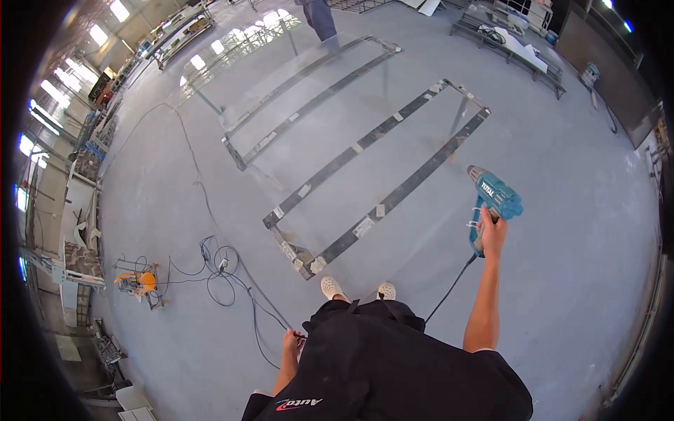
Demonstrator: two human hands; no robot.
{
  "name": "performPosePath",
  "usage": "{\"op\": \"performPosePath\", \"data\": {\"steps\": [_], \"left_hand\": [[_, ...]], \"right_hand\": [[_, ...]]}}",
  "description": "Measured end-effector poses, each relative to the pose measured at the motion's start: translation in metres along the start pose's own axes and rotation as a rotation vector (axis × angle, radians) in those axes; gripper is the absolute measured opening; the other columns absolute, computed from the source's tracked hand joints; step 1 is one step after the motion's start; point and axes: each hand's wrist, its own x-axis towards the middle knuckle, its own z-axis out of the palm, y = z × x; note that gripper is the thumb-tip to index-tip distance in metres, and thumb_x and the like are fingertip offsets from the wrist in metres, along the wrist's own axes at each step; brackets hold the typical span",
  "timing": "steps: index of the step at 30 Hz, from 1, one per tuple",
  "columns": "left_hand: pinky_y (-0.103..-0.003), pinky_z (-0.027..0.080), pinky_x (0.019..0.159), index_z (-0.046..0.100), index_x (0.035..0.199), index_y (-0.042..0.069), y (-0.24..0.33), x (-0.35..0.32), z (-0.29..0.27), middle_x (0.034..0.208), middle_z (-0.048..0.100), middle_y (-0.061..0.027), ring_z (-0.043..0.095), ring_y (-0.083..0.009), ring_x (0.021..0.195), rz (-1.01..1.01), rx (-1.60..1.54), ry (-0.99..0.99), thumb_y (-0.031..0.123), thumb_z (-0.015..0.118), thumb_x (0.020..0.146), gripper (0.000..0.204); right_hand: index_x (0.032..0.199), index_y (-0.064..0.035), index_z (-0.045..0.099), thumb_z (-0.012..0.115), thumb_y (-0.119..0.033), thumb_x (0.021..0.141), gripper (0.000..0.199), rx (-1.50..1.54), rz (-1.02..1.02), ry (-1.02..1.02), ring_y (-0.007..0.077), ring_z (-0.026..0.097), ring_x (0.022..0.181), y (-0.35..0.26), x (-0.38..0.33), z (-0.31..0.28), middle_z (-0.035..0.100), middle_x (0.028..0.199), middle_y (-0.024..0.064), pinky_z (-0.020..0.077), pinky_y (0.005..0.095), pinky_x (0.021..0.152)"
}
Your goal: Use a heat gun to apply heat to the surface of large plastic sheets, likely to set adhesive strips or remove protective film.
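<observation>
My right hand [493, 235] is wrapped round the handle of a teal heat gun [497, 194], held out to the right with its nozzle toward the upper left. Its dark cord [449, 289] runs down from the handle and passes behind my body. Low at my left side, my left hand [292, 341] is closed on a dark cable [269, 306], which leads to loose loops on the floor. In front of my feet stands a long frame [414, 182] with dark rails and pale patches stuck along them. The heat gun is apart from it, off its right end.
A second similar frame [303, 112] stands beyond, with a person's blue-clad leg [320, 19] behind it. An orange tool in a metal frame [146, 282] sits on the left floor near coiled cables [223, 265]. A low rack [516, 52] stands far right.
</observation>
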Motion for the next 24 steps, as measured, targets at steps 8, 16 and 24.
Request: {"op": "performPosePath", "data": {"steps": [8, 16, 24], "left_hand": [[-0.037, 0.05, 0.061, 0.049, 0.088, 0.014, 0.009, -0.006, 0.003, 0.075, 0.057, -0.0006, 0.06, -0.02, 0.067, 0.121, 0.132, -0.083, 0.041, 0.039, 0.103, 0.032], [-0.039, 0.05, 0.064, 0.05, 0.092, 0.015, 0.012, -0.013, 0.001, 0.078, 0.058, -0.0006, 0.06, -0.0193, 0.071, 0.136, 0.233, -0.042, 0.043, 0.037, 0.103, 0.033], [-0.042, 0.051, 0.073, 0.052, 0.095, 0.014, 0.006, -0.007, 0.006, 0.083, 0.06, -0.0012, 0.061, -0.0195, 0.077, 0.049, 0.115, 0.005, 0.041, 0.038, 0.103, 0.032]], "right_hand": [[0.09, -0.0019, 0.064, 0.066, -0.017, 0.091, 0.015, -0.033, -0.044, 0.008, 0.009, 0.052, 0.054, 0.007, 0.006, 0.0, 0.058, 0.07, 0.0011, 0.042, 0.0262, 0.049], [0.087, -0.0011, 0.064, 0.066, -0.016, 0.09, 0.016, -0.011, -0.083, 0.02, 0.0101, 0.053, 0.054, 0.0, 0.002, 0.004, 0.06, 0.068, 0.0026, 0.0424, 0.0277, 0.049], [0.077, -0.0009, 0.059, 0.066, -0.014, 0.089, 0.019, -0.063, -0.022, -0.04, 0.012, 0.053, 0.049, 0.018, 0.01, -0.005, 0.057, 0.061, 0.0039, 0.041, 0.0286, 0.047]]}}
